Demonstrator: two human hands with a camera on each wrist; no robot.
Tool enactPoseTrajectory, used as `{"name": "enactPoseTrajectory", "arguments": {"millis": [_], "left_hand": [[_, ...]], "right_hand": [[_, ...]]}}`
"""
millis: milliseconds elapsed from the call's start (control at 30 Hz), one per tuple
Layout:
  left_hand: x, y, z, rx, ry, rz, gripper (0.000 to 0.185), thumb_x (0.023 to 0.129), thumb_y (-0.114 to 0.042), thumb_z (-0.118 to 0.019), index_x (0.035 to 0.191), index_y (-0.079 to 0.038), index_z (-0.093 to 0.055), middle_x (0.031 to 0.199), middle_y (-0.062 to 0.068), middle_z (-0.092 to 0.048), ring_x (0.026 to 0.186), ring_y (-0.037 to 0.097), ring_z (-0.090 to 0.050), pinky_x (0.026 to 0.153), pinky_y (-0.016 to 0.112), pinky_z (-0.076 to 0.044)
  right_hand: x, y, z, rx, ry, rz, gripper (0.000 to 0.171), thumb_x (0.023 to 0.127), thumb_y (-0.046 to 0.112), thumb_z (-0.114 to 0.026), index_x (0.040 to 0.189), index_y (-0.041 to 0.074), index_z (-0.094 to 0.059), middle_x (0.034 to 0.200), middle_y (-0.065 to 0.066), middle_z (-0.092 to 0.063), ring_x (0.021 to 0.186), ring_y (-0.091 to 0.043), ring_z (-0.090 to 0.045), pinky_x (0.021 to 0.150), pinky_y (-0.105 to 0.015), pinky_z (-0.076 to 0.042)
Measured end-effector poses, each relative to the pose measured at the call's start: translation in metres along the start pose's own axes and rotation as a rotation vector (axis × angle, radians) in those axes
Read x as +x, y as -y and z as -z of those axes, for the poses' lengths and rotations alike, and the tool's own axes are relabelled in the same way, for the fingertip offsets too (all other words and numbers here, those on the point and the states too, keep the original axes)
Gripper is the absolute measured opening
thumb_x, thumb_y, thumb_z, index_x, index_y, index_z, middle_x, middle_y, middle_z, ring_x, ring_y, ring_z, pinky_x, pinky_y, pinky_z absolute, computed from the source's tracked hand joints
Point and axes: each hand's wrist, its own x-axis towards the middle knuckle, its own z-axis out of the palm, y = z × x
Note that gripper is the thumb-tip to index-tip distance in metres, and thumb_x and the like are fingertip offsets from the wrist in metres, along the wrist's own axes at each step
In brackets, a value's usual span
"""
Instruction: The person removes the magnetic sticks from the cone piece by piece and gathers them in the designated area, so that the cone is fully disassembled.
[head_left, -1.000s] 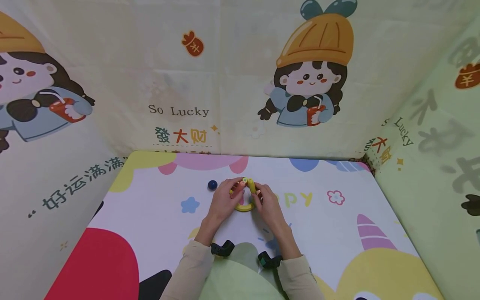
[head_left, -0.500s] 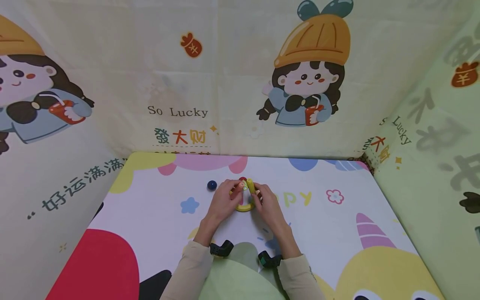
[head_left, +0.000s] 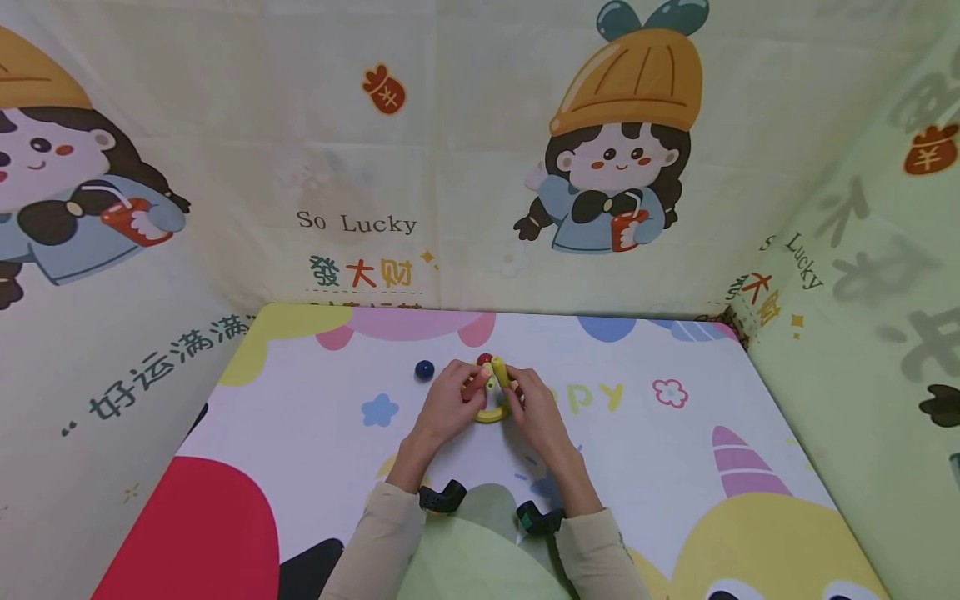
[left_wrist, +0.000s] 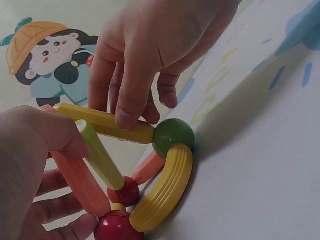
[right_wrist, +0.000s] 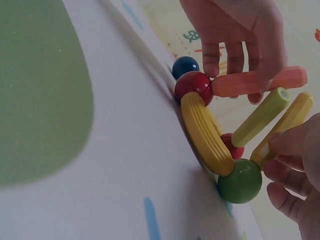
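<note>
My left hand [head_left: 447, 402] pinches a coral rod [right_wrist: 242, 84] that joins a large red ball [left_wrist: 118, 227]. Opposite it, my right hand [head_left: 537, 410] pinches a straight yellow rod [left_wrist: 105, 122], whose lower end meets a green ball [left_wrist: 173, 138]. Between the two balls runs a curved yellow piece [left_wrist: 167, 187] lying on the table. Behind it a light green rod [right_wrist: 261, 117] stands up from a smaller-looking red ball [left_wrist: 124, 191], between the two held rods. Another coral rod [left_wrist: 149, 167] is partly hidden behind the curved piece. The held rods lean inward, their upper ends close together.
A dark blue ball [head_left: 424, 370] lies loose on the table, left of my left hand. The printed tabletop [head_left: 630, 450] spreads around the build, with a patterned cloth wall [head_left: 465, 167] behind and at both sides.
The coral rod's upper end has shifted slightly, tipping back toward the yellow rod. A red ball at the far side has come into view. My right hand has hardly moved.
</note>
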Motion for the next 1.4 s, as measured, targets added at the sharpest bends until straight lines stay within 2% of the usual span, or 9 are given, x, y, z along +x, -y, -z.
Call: {"name": "enactPoseTrajectory", "arguments": {"millis": [300,467,667,967,1100,1300,1400], "left_hand": [[-0.003,-0.002,0.000,-0.001,0.015,0.008,0.026,0.090,-0.017,-0.069,0.114,-0.009,-0.070,0.108,0.006,-0.063,0.093,0.017,-0.056,0.080,0.031,-0.054],[-0.005,-0.003,0.002,0.009,0.037,0.035,0.023,0.088,-0.015,-0.071,0.110,-0.010,-0.069,0.109,0.006,-0.062,0.094,0.017,-0.054,0.081,0.031,-0.055],[-0.007,-0.001,0.003,0.023,0.042,0.038,0.023,0.087,-0.014,-0.069,0.109,-0.009,-0.069,0.109,0.006,-0.061,0.093,0.017,-0.053,0.078,0.029,-0.053],[-0.009,0.001,0.006,-0.034,0.034,0.054,0.023,0.089,-0.018,-0.070,0.110,-0.009,-0.070,0.108,0.006,-0.060,0.089,0.014,-0.055,0.077,0.022,-0.055],[-0.010,0.002,0.007,-0.046,0.015,0.041,0.024,0.090,-0.019,-0.071,0.111,-0.008,-0.069,0.108,0.006,-0.061,0.086,0.013,-0.057,0.076,0.020,-0.055],[-0.015,0.005,0.010,-0.014,-0.034,-0.013,0.024,0.089,-0.017,-0.073,0.110,-0.006,-0.069,0.102,0.006,-0.061,0.083,0.013,-0.058,0.074,0.024,-0.058],[-0.017,0.007,0.012,-0.003,-0.043,-0.019,0.024,0.088,-0.015,-0.074,0.110,-0.006,-0.069,0.100,0.005,-0.060,0.085,0.013,-0.058,0.074,0.025,-0.059]], "right_hand": [[-0.001,0.002,0.002,-0.002,0.028,-0.031,0.040,0.097,0.010,-0.065,0.136,0.009,-0.060,0.114,-0.008,-0.064,0.087,-0.015,-0.058,0.075,-0.029,-0.055],[0.001,0.005,0.003,-0.007,0.034,-0.016,0.044,0.097,0.015,-0.065,0.140,0.007,-0.056,0.118,-0.009,-0.064,0.086,-0.014,-0.057,0.071,-0.025,-0.053],[0.004,0.011,0.003,0.006,0.037,-0.024,0.047,0.097,0.015,-0.066,0.142,0.007,-0.054,0.121,-0.010,-0.063,0.088,-0.015,-0.058,0.073,-0.026,-0.055],[0.011,0.018,0.000,-0.078,0.024,-0.025,0.047,0.098,0.023,-0.064,0.142,0.009,-0.053,0.116,-0.008,-0.063,0.086,-0.014,-0.056,0.070,-0.024,-0.053],[0.013,0.019,0.001,-0.090,0.031,-0.046,0.048,0.098,0.021,-0.064,0.143,0.011,-0.052,0.112,-0.006,-0.062,0.086,-0.013,-0.056,0.070,-0.024,-0.053],[0.012,0.020,0.004,-0.105,0.019,-0.002,0.053,0.096,0.015,-0.067,0.146,0.017,-0.050,0.112,-0.006,-0.063,0.084,-0.014,-0.055,0.069,-0.025,-0.053],[0.009,0.020,0.006,-0.103,0.018,-0.006,0.054,0.094,0.012,-0.069,0.144,0.020,-0.052,0.114,-0.005,-0.064,0.085,-0.014,-0.056,0.072,-0.026,-0.056]]}}
